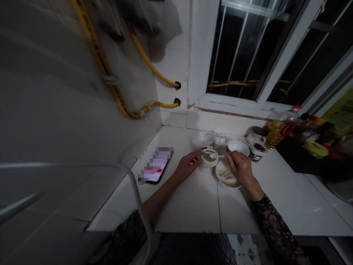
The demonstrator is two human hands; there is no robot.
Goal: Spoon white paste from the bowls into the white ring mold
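On the white tiled counter stands an open, pale jar (pixel 208 165). My left hand (pixel 187 166) is at the jar's left side, its fingers bent near the rim and apparently holding a thin white piece that lies across the opening. My right hand (pixel 240 166) grips the handle of a small white spoon (pixel 215 156), whose bowl is at the jar's mouth. Under my right hand, touching the jar's right side or close to it, is a white bowl (pixel 228 186) with a pale, powdery or doughy content.
A phone (pixel 156 167) lies at the left. Behind the jar are a clear bowl (pixel 199 140) and a white bowl (pixel 238 147). Further right stand a dark-filled jar (pixel 257 150), an oil bottle (pixel 275 132) and a black box (pixel 292 156) of condiments.
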